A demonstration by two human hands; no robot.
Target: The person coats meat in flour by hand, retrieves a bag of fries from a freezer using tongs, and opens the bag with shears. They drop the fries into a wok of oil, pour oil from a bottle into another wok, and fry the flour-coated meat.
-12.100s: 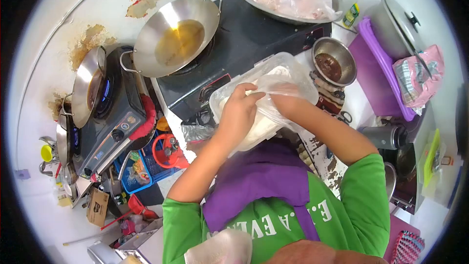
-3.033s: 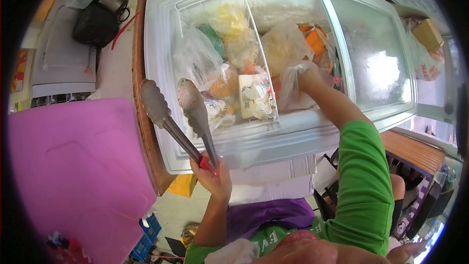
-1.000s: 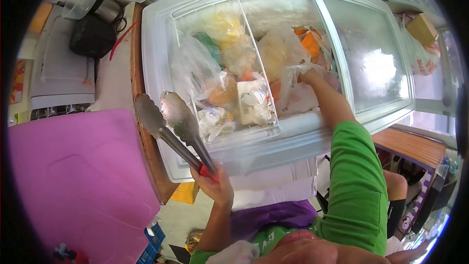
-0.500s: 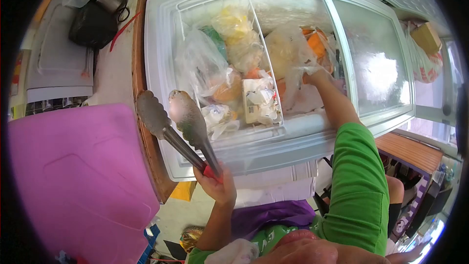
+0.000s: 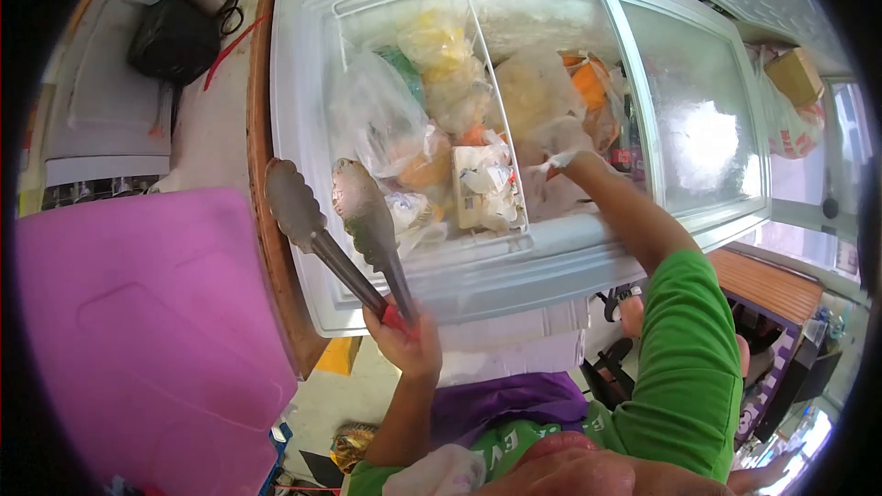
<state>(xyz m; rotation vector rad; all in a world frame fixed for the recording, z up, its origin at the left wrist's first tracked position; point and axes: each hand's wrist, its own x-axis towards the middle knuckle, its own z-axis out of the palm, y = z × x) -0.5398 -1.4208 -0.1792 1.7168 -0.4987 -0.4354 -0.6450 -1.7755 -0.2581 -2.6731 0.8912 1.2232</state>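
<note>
My left hand [image 5: 411,345] is wrapped round the red grip of metal tongs [image 5: 366,211]. The tongs point up, jaws apart, in front of the freezer's left part. Inside the chest freezer [image 5: 413,283], my right hand [image 5: 581,165] is closed on the gathered end of a clear plastic bag [image 5: 562,136]; the fingertips are partly hidden by it. Behind that hand lies an orange package [image 5: 591,85] in clear plastic. Bottles with red labels [image 5: 625,158] stand to its right.
A white wire basket [image 5: 501,96] in the freezer's left half holds several bagged foods and a white carton [image 5: 470,188]. A sliding glass lid [image 5: 689,119] covers the right side. At left are a pink lid [image 5: 147,312] and a wooden-edged counter [image 5: 262,129].
My right hand has drawn slightly down and left with the bag's end, uncovering more of the red-labelled bottles. The tongs have shifted slightly in my left hand's steady hold.
</note>
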